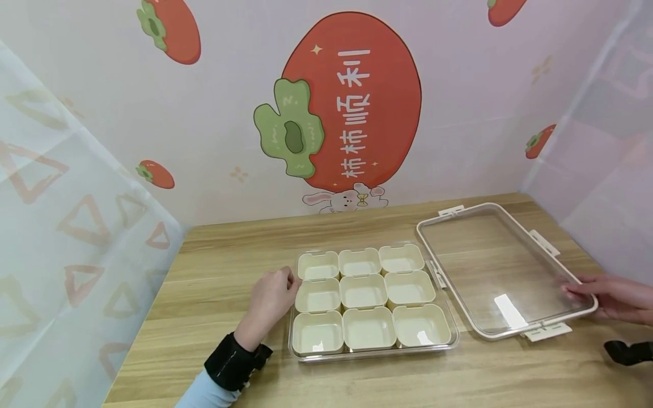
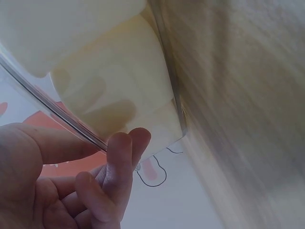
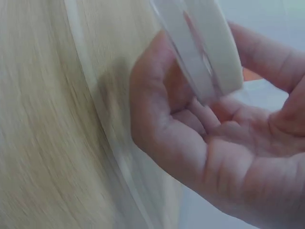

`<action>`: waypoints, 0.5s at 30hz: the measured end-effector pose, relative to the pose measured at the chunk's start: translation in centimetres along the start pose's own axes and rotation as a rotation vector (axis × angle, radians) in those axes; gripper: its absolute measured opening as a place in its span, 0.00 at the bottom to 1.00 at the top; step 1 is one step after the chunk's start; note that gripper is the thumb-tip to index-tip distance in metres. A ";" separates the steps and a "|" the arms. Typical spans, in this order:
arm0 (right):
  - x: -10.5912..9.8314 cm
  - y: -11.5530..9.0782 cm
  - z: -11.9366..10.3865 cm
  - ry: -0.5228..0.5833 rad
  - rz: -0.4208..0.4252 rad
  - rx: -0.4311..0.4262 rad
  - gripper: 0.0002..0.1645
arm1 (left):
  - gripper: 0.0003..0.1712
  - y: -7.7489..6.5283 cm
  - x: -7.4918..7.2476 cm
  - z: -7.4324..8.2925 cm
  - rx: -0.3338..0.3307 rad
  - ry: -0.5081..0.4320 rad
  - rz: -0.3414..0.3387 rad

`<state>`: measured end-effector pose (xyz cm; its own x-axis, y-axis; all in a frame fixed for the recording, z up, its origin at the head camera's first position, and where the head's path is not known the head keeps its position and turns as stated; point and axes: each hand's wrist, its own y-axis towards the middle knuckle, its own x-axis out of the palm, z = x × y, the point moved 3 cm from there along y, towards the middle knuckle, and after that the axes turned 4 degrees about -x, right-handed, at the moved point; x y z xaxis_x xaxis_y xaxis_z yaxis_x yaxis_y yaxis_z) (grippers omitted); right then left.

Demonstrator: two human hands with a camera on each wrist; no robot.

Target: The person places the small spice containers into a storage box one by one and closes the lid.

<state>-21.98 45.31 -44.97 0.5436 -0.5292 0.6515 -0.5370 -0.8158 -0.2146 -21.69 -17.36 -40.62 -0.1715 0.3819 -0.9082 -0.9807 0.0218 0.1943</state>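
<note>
A clear plastic box [image 1: 374, 356] stands on the table, holding several cream cups [image 1: 364, 292] in rows. My left hand [image 1: 272, 294] pinches the box's left rim between thumb and fingers; the left wrist view shows the fingertips [image 2: 119, 148] against the clear wall beside a cup. To the right is a clear lid [image 1: 490, 266] with a cream frame and side clips. Its near right corner is in the grip of my right hand [image 1: 614, 297]. In the right wrist view, curled fingers [image 3: 150, 90] and the thumb lie around the lid's edge [image 3: 219, 57].
The wooden table [image 1: 219, 272] has a printed backdrop [image 1: 229, 113] behind it and hanging sheets at both sides. One lid clip [image 1: 437, 275] lies close to the box's right side. Black bands [image 1: 232, 362] are on the wrists.
</note>
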 end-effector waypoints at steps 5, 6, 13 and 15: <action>0.1 0.3 0.3 0.058 -0.039 -0.029 0.32 | 0.12 0.0 0.0 -0.1 0.002 0.005 -0.003; 0.0 0.3 0.3 0.051 -0.036 -0.035 0.32 | 0.12 0.0 0.0 -0.1 0.003 0.006 -0.003; -0.4 0.1 0.3 0.060 0.040 -0.071 0.30 | 0.12 0.0 0.1 -0.1 0.001 -0.001 -0.011; -0.5 0.0 0.2 0.081 0.047 -0.073 0.29 | 0.12 0.0 0.1 -0.1 0.001 0.002 -0.011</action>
<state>-22.08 45.53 -45.46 0.4643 -0.5433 0.6995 -0.6080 -0.7698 -0.1943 -21.70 -17.43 -40.71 -0.1612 0.3802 -0.9107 -0.9824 0.0264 0.1849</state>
